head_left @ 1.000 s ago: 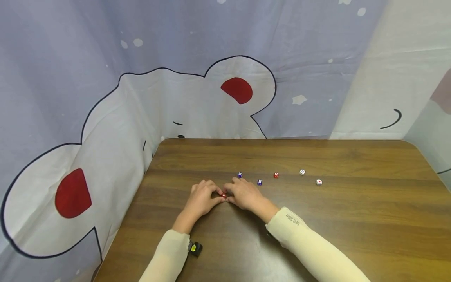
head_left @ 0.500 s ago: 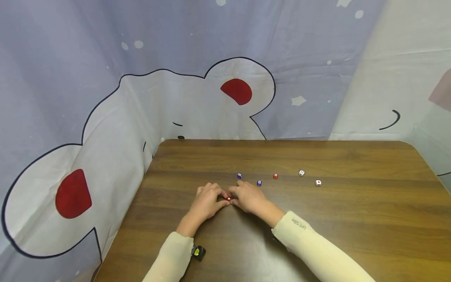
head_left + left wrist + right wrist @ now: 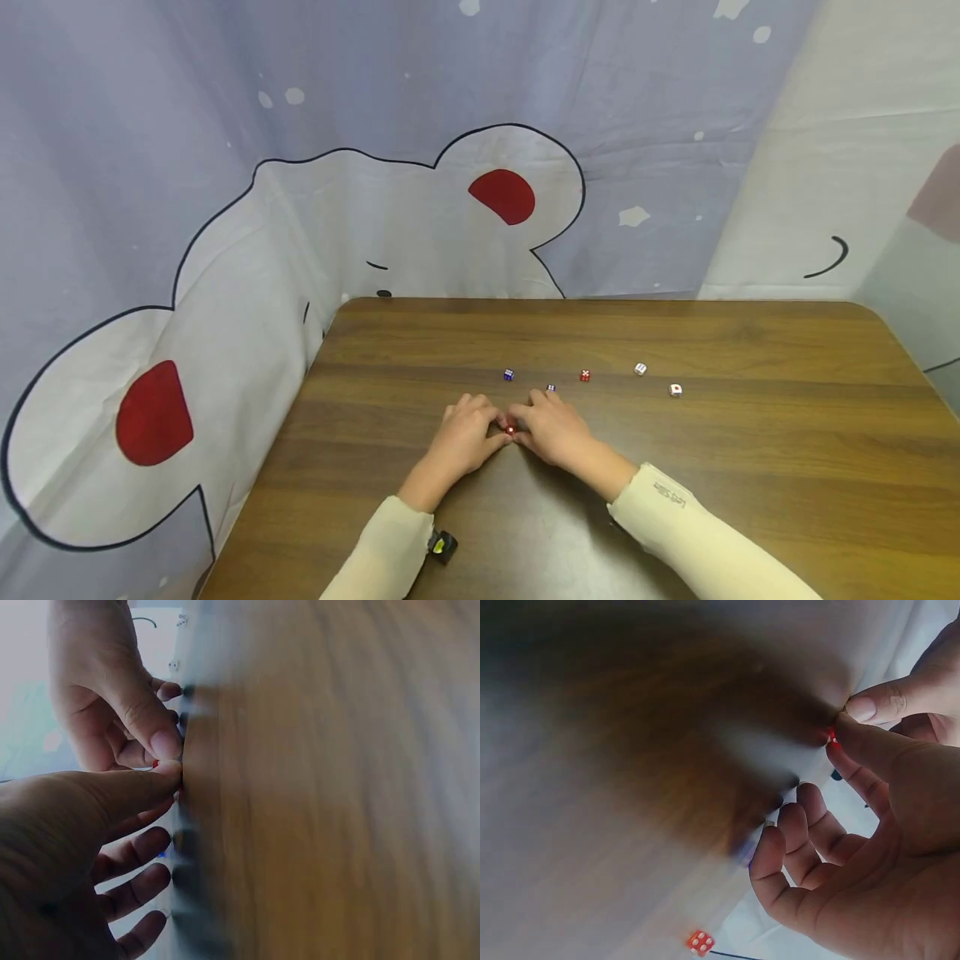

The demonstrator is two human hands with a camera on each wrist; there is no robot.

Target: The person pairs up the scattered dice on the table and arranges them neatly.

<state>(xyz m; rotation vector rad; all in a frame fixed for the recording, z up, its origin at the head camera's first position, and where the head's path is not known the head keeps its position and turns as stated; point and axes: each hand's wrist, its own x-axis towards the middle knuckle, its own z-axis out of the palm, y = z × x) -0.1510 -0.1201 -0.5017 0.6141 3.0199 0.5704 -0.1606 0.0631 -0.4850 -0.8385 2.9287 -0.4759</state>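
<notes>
A small red die (image 3: 511, 430) stands on the table between my two hands. From its left side, the thumb and forefinger of my left hand (image 3: 467, 437) pinch it. My right hand (image 3: 557, 429) pinches the same die from the right, and the two thumb tips meet in front of it. In the right wrist view a sliver of the red die (image 3: 832, 736) shows between thumb and forefinger; in the left wrist view the thumbs hide most of it. Just beyond the right hand's fingers lies a blue die (image 3: 551, 387), its lower part covered by them.
Farther back on the wooden table (image 3: 750, 467) lie another blue die (image 3: 508, 375), a second red die (image 3: 585, 376), a white die (image 3: 640, 369) and one more white die (image 3: 676, 390). A patterned curtain (image 3: 420, 217) hangs behind the table's back edge.
Both hands have slid to the right and slightly nearer, taking the red die along between them. The right hand has uncovered the left blue die and now partly covers the other.
</notes>
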